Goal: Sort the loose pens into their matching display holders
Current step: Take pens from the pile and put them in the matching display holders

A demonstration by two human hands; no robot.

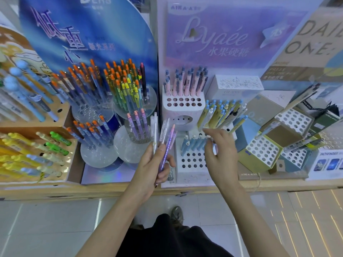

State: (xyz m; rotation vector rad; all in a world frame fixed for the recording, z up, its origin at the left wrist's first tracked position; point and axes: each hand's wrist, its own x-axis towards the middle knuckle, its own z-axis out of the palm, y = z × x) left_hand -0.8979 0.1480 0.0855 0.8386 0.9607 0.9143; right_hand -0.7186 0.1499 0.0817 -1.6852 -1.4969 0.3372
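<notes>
While your left hand [154, 164] is gripping a fan of loose pens [168, 140], long axes pointing away from you, your right hand [220, 147], the nearer one, is reaching with curled fingers onto the blue pens [193, 144] in the white holder [193, 169]; whether it is pinching one cannot be told.

Left hand [154, 164], left of the white holder [194, 175], grips a fan of pens [168, 145]; right hand [220, 151] hovers over that holder, fingers loosely bent; both forearms extended.
</notes>
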